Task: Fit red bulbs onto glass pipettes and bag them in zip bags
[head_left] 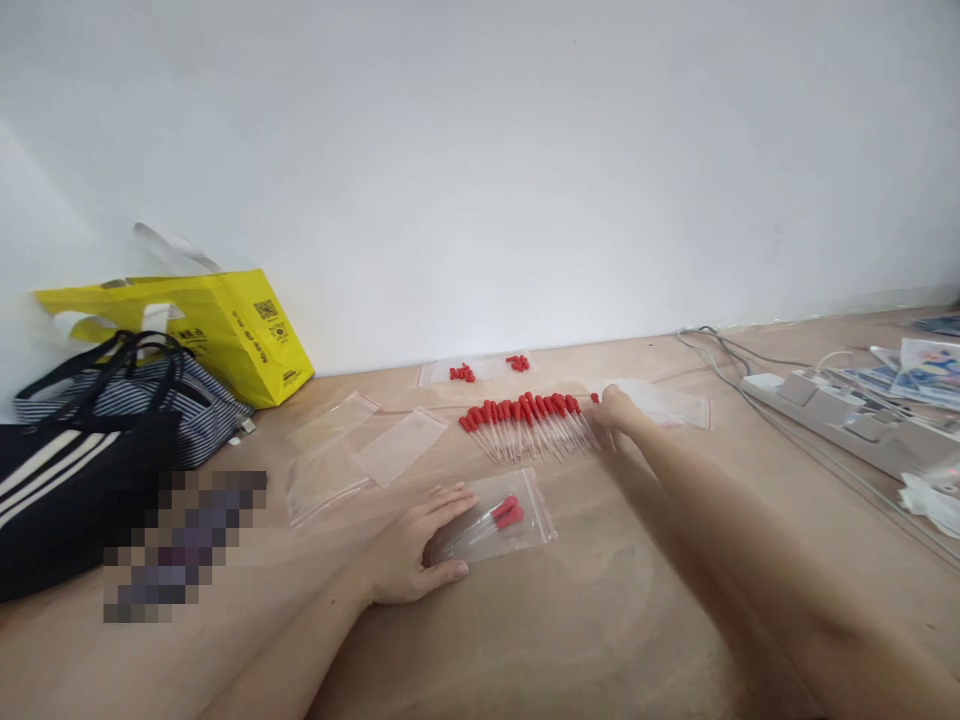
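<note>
My left hand (420, 540) lies with its fingers stretched out and thumb apart over the left end of a clear zip bag (534, 535). Inside that bag are a few droppers with red bulbs (508, 512). Farther out, my right hand (618, 410) is closed around a dropper (595, 398) whose red bulb shows beside the fingers and whose thin tip pokes out below. Just left of it, a row of red-bulbed droppers (525, 415) lies side by side, clear tips toward me.
Flat zip bags (401, 447) lie to the left, with another bag (675, 405) behind my right hand. Loose red bulbs (462, 372) rest on plastic near the wall. A yellow bag (255, 340) and a striped bag (210, 400) stand left; a power strip (847, 420) with cables lies right.
</note>
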### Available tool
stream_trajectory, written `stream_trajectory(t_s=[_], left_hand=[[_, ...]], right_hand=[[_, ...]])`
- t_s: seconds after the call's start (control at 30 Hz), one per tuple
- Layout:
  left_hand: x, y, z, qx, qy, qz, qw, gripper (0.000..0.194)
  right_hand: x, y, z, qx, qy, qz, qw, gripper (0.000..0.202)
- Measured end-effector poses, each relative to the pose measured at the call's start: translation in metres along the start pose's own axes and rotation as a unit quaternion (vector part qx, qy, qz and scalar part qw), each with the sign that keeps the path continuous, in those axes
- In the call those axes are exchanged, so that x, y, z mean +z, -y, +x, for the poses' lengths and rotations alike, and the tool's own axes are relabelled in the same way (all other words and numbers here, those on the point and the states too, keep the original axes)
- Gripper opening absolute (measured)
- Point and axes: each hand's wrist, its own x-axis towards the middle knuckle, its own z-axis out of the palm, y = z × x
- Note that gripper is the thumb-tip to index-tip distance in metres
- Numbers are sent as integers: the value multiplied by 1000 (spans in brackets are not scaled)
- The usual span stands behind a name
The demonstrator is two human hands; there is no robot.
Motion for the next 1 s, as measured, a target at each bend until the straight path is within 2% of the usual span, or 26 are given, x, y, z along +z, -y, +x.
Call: stream_trajectory(t_s=[0.1,0.17,0.27,0.33,0.4,0.6,0.77,0.87,1.0], left_hand=[[3,0,2,4,2,-3,1000,59],[5,0,4,0,-2,-5,1000,59],[9,-1,6,-12,-10,-6,1000,61],[9,0,6,-17,-8,-5,1000,62],[9,0,6,-23,-4,-4,1000,63],[5,-2,5,-32,12,-5,999,66],[-3,-5,3,-38,52,-14,998,61],[-5,-5,3,-37,69,-13,997,59],[-3,-4,3,-36,65,-15,997,60]], right_hand=[[-12,1,-23,-18,-9,44,999,39],[-12,0,-47,-42,-4,93,995,38],[0,0,-82,-69,23,339,938,37],[9,1,-98,-55,24,417,907,35],[17,2,-107,-39,23,457,889,35],[22,13,-119,-8,56,487,872,37],[23,20,-129,7,92,504,859,42],[23,21,-134,19,131,504,854,41],[21,19,-136,-5,211,454,866,38]])
